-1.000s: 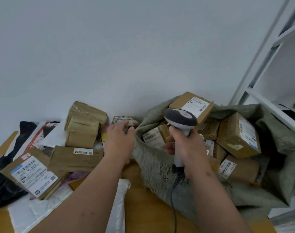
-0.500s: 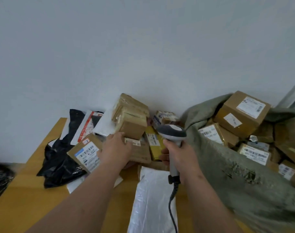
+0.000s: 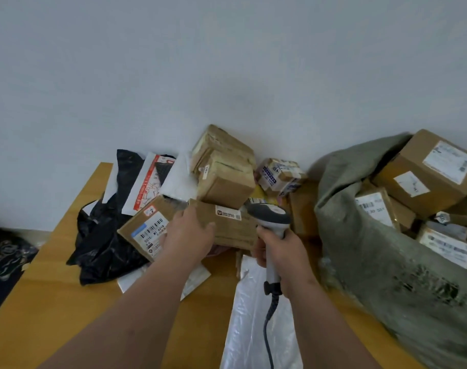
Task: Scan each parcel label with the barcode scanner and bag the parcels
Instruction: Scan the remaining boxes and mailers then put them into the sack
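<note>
Your right hand [image 3: 283,251] is wrapped around the handle of the barcode scanner [image 3: 271,219], its head pointing at the pile of parcels on the wooden table [image 3: 54,302]. Your left hand [image 3: 188,234] grips the near edge of a flat brown parcel [image 3: 227,222] in that pile, beside a labelled box [image 3: 144,227]. To the right, the grey sack [image 3: 386,262] lies open and holds several boxed parcels.
</note>
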`<move>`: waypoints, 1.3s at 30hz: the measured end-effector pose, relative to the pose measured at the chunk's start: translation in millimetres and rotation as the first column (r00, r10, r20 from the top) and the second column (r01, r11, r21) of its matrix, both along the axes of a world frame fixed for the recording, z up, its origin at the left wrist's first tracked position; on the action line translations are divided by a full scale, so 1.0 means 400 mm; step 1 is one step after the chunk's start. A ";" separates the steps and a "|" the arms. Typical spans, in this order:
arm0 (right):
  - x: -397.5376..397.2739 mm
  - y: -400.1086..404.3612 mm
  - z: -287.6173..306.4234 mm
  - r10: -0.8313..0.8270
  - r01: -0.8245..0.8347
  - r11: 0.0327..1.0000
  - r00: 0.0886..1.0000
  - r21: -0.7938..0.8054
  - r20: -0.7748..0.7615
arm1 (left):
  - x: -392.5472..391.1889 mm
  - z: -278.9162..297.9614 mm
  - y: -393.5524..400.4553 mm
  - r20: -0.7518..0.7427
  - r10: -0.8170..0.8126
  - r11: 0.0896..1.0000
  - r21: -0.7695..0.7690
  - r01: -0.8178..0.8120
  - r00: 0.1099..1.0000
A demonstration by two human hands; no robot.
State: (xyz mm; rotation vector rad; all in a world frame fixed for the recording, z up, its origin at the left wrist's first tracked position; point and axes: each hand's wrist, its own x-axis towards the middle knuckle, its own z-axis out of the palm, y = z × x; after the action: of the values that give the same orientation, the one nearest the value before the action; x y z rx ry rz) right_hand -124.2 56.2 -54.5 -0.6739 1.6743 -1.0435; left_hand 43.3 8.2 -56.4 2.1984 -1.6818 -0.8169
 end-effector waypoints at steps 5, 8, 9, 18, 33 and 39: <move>-0.019 -0.099 0.001 -0.027 0.027 1.000 0.996 -0.001 0.080 | -0.036 0.017 -0.097 -0.051 -0.005 0.999 -0.040 0.003 0.999; -0.033 -0.168 0.002 -0.008 0.012 0.999 0.993 -0.035 0.117 | -0.054 0.015 -0.155 -0.109 -0.001 0.998 -0.060 -0.006 0.994; -0.037 -0.189 -0.002 0.001 0.006 0.999 0.991 -0.048 0.132 | -0.059 0.013 -0.171 -0.136 -0.004 0.998 -0.059 -0.004 0.991; -0.031 -0.262 -0.055 0.065 -0.068 0.998 0.959 0.002 0.275 | -0.087 -0.015 -0.224 -0.209 0.051 0.998 -0.018 -0.056 0.977; -0.048 -0.180 -0.020 -0.215 0.244 0.969 0.898 -0.028 0.383 | -0.084 0.046 -0.123 -0.388 0.023 0.956 -0.261 -0.134 0.921; -0.036 -0.123 0.015 -0.343 0.379 0.925 0.839 -0.002 0.424 | -0.062 0.056 -0.045 -0.403 -0.097 0.964 -0.267 -0.015 0.910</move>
State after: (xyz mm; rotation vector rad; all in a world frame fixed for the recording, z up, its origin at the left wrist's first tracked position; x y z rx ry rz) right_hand -138.5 7.1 -48.5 -0.1582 1.4069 -1.4240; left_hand 18.6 -9.7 -34.0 1.6735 -1.5252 -0.9297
